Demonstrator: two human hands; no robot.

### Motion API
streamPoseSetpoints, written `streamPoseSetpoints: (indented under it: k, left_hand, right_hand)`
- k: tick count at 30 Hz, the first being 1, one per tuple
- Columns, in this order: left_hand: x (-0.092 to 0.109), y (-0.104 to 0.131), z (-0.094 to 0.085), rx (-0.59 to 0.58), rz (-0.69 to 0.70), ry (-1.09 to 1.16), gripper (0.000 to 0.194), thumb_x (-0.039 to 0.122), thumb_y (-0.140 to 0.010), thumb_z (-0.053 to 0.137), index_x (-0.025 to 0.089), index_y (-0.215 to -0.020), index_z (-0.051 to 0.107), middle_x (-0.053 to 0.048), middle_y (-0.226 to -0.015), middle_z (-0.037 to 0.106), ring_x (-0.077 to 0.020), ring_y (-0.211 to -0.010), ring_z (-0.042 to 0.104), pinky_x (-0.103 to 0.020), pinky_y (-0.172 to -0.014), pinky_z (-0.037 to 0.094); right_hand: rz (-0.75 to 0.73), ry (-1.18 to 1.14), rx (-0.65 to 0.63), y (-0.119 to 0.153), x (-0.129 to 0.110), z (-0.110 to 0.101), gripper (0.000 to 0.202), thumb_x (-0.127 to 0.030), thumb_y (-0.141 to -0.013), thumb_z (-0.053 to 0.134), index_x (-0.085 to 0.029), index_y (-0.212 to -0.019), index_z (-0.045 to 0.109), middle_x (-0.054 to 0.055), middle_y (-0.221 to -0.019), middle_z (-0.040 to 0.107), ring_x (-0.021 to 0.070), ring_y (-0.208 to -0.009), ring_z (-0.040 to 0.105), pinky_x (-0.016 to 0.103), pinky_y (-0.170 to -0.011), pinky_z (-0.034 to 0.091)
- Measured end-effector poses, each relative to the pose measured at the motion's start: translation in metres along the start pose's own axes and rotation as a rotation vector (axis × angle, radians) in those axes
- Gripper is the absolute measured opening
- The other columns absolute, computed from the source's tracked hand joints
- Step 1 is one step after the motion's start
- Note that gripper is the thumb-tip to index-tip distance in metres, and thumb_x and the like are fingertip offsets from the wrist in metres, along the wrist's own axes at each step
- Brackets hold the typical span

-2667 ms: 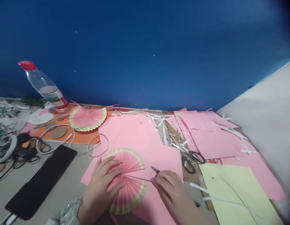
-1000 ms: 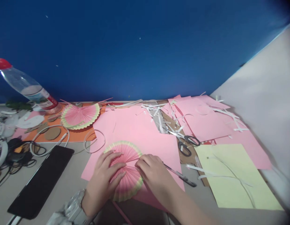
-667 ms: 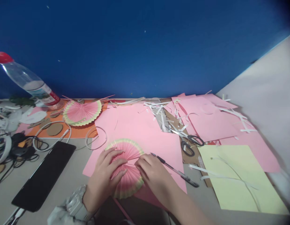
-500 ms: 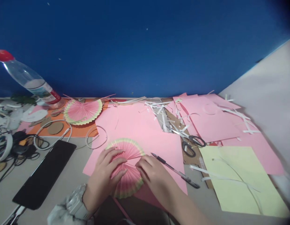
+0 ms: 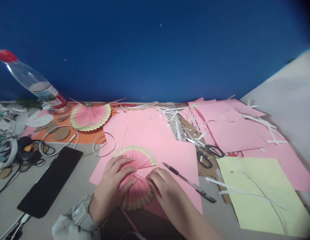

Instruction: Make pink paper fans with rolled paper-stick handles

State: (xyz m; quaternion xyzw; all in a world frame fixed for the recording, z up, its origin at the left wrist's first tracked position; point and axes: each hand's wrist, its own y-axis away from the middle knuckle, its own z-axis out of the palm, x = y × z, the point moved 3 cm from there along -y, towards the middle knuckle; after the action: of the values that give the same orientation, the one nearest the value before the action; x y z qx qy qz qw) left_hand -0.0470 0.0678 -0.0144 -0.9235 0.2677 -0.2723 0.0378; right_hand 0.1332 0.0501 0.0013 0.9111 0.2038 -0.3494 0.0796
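Observation:
A round pleated paper fan (image 5: pixel 139 156), pink with a pale yellow-green rim, lies over a pink sheet at the front of the desk. A narrow wedge-shaped gap shows on its right side. My left hand (image 5: pixel 114 180) holds the fan's left half, its bent fingers and thumb spaced across the pleats near the centre. At the lower edge of the gap, my right hand (image 5: pixel 161 185) pinches the pleated paper between thumb and fingers. The pinching fingertips are partly hidden. A black pen (image 5: pixel 188 182) rests just right of my right hand.
Scissors (image 5: pixel 203 151) lie on cardboard among white paper strips. Pink sheets (image 5: pixel 230 130) and a yellow sheet (image 5: pixel 262 200) spread to the right. At the left are a phone (image 5: pixel 51 181), cables, a leaning bottle (image 5: pixel 42 90) and a second pleated fan (image 5: pixel 91 116). A blue wall stands behind.
The camera view has shifted slightly. Along the gap, the fan's upper edge now sits apart from my right fingertips, while the lower edge stays pinched. My left hand keeps its place.

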Motion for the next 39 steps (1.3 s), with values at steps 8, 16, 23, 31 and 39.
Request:
streamPoseSetpoints:
  k: [8, 16, 23, 31, 39]
  left_hand:
    - [-0.0001, 0.0004, -0.0004, 0.007, 0.003, 0.002, 0.020, 0.023, -0.084, 0.062, 0.028, -0.103, 0.061, -0.006, -0.122, 0.051, -0.0266, -0.121, 0.038, -0.048, -0.100, 0.037]
    - [-0.0008, 0.0019, -0.0001, 0.024, -0.023, -0.006, 0.023, 0.025, -0.083, 0.063, 0.025, -0.106, 0.061, -0.008, -0.130, 0.043, -0.0274, -0.122, 0.038, -0.049, -0.101, 0.038]
    - [0.0002, 0.0007, -0.0008, 0.004, -0.015, -0.020, 0.021, 0.024, -0.084, 0.062, 0.026, -0.105, 0.062, -0.008, -0.130, 0.045, -0.0282, -0.122, 0.038, -0.051, -0.100, 0.039]
    - [0.0030, -0.0006, -0.0021, -0.033, 0.005, -0.044, 0.023, 0.021, -0.086, 0.057, 0.030, -0.106, 0.064, -0.006, -0.133, 0.046, -0.0291, -0.123, 0.036, -0.052, -0.099, 0.039]
    - [0.0077, -0.0028, -0.0052, -0.049, -0.024, -0.042, 0.017, 0.021, -0.087, 0.056, 0.027, -0.101, 0.065, -0.007, -0.131, 0.049, -0.0280, -0.123, 0.037, -0.052, -0.101, 0.038]
  right_hand:
    - [0.019, -0.008, -0.016, 0.0017, -0.0007, 0.0014, 0.018, 0.002, -0.084, 0.054, -0.015, -0.080, 0.059, 0.005, -0.083, 0.058, 0.0194, -0.078, 0.054, 0.032, -0.071, 0.046]
    - [0.039, -0.022, -0.007, 0.0002, 0.0004, 0.0005, 0.018, 0.001, -0.085, 0.053, -0.016, -0.082, 0.060, 0.004, -0.083, 0.059, 0.0190, -0.078, 0.055, 0.032, -0.072, 0.046]
    - [0.032, -0.017, -0.004, 0.0006, -0.0025, -0.0021, 0.020, 0.001, -0.085, 0.052, -0.017, -0.082, 0.059, 0.005, -0.084, 0.059, 0.0195, -0.079, 0.055, 0.032, -0.072, 0.047]
    - [0.033, -0.020, -0.015, 0.0001, 0.0026, 0.0049, 0.022, 0.001, -0.085, 0.051, -0.018, -0.084, 0.062, 0.005, -0.083, 0.060, 0.0195, -0.078, 0.056, 0.032, -0.072, 0.047]
    - [0.048, 0.012, -0.043, 0.0012, 0.0041, 0.0067, 0.018, -0.002, -0.086, 0.053, -0.017, -0.086, 0.063, 0.006, -0.086, 0.061, 0.0193, -0.080, 0.056, 0.031, -0.074, 0.045]
